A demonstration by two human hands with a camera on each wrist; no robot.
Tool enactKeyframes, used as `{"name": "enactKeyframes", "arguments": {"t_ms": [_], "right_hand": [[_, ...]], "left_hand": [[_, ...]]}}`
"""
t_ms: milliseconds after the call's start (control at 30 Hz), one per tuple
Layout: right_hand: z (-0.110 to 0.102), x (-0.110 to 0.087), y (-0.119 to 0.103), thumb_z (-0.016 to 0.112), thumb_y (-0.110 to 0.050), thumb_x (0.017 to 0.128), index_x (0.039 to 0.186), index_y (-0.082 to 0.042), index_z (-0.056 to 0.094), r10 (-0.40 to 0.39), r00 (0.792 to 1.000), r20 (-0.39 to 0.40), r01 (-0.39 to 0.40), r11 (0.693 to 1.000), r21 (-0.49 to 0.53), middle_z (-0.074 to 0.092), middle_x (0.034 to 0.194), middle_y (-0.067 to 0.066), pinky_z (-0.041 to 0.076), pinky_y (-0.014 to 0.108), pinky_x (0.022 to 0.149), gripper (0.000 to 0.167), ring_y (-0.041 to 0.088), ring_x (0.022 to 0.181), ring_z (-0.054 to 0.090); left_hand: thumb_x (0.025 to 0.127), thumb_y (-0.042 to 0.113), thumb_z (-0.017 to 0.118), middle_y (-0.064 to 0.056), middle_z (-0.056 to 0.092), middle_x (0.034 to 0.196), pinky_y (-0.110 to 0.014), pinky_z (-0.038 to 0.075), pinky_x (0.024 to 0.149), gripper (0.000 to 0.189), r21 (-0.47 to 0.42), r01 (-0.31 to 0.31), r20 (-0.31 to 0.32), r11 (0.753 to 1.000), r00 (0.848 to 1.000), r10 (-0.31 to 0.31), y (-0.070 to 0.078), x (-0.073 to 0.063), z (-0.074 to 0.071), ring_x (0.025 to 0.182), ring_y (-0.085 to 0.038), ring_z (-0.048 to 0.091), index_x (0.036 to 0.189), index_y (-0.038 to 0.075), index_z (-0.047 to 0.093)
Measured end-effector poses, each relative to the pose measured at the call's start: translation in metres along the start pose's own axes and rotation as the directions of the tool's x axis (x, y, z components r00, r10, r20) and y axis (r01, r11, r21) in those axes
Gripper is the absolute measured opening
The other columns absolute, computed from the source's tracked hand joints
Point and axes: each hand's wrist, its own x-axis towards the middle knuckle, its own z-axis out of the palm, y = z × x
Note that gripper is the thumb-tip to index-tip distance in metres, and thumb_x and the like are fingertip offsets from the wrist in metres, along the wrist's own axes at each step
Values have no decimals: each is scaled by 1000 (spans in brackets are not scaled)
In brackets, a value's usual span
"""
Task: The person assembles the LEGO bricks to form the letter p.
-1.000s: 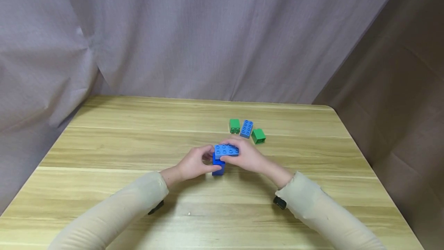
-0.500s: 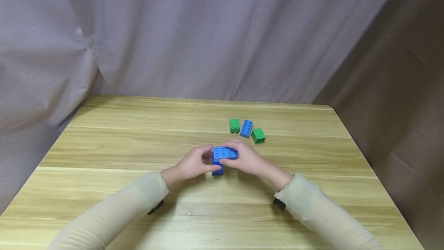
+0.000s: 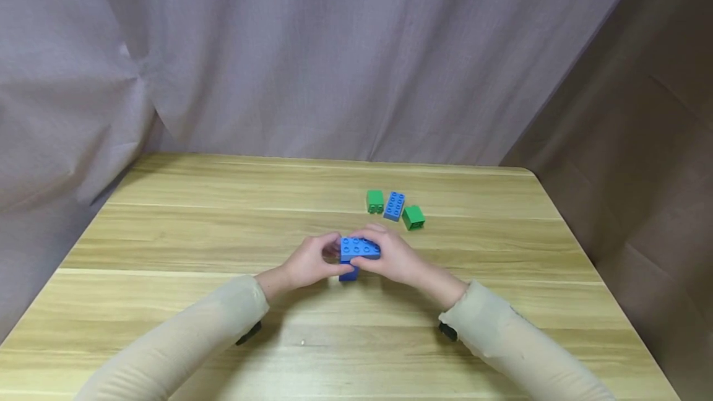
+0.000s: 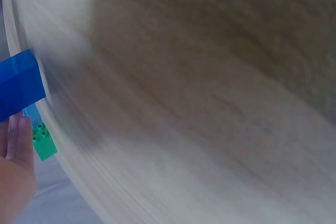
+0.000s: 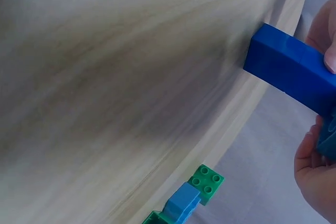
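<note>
A lighter blue studded toy brick [image 3: 356, 244] sits crosswise over the top of a dark blue brick stack [image 3: 348, 275] that stands upright on the table. With thumb and fingers, my right hand [image 3: 398, 257] pinches the lighter brick by its long sides. The left hand [image 3: 306, 263] holds the dark blue stack from the left, thumb across its near face. In the right wrist view the stack [image 5: 289, 66] shows a seam between two bricks, and the lighter brick [image 5: 327, 142] is partly cut off. Whether the studs are pressed fully together cannot be seen.
Beyond the hands, a green brick [image 3: 375, 201], a blue studded brick [image 3: 394, 205] and another green brick [image 3: 413, 218] lie close together on the wooden table [image 3: 223, 203]. A grey curtain [image 3: 334, 60] hangs behind the table's far edge.
My right hand has lowered the lighter blue brick and shifted it slightly left onto the dark blue stack. The left hand keeps nearly the same place.
</note>
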Motion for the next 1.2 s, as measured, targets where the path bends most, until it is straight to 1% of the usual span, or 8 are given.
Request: {"name": "enactKeyframes", "arguments": {"t_ms": [100,200,500,633,733,833,967,1200], "right_hand": [[2,-1,1,73,-18,80,114,-4,63,-38,999,-22,38,999,-21,64,110,10,52,35,88,38,23,102,57],[2,0,1,74,-18,79,113,-4,63,-57,998,-27,56,998,-40,64,109,10,51,38,90,39,23,103,57],[-4,2,-6,70,-23,82,116,-3,61,-18,999,43,20,999,-37,62,109,9,52,33,86,40,21,99,57],[-5,3,-6,68,-26,85,120,-3,60,-3,998,66,5,999,-33,61,114,10,53,34,87,42,21,102,57],[-5,4,-5,68,-26,86,123,-3,57,2,998,64,0,1000,-30,62,117,12,52,36,89,45,23,104,58],[-5,6,-5,70,-25,84,120,-4,58,-3,999,54,5,999,-34,63,116,11,52,38,90,43,24,106,58],[-7,7,-6,72,-25,82,112,-7,63,-26,999,43,28,998,-58,65,112,10,53,37,89,36,24,106,59],[-10,8,-6,72,-26,82,111,-7,65,-22,998,60,26,997,-72,66,111,8,53,35,89,36,23,105,60]], "left_hand": [[78,19,76,-8,69,92,-27,56,83,26,-5,1,-2,1000,1000,-1,0,0,0,87,-18,66,91,6,57],[77,18,76,-9,69,92,-27,57,82,26,-10,1,-5,1000,1000,-1,1,0,-1,87,-18,66,92,6,58],[78,19,76,-8,69,93,-27,56,84,26,-4,-2,-6,1000,1000,2,-1,0,0,88,-18,66,92,7,58],[77,18,77,-8,69,93,-27,56,83,27,7,-13,-13,1000,1000,13,-2,-1,0,88,-18,66,93,7,58],[77,17,76,-8,69,93,-27,56,83,28,11,-12,-11,1000,1000,12,-2,0,1,89,-18,66,96,6,59],[78,17,76,-7,69,94,-26,56,82,28,16,-13,-3,1000,1000,13,-2,0,1,89,-18,66,98,6,60],[79,18,75,-7,69,93,-25,57,79,26,28,-16,11,999,1000,16,-1,1,0,87,-17,66,96,7,59],[80,19,74,-9,69,92,-22,56,80,25,18,-14,28,1000,1000,13,-1,2,-2,87,-17,66,94,7,58]]}}
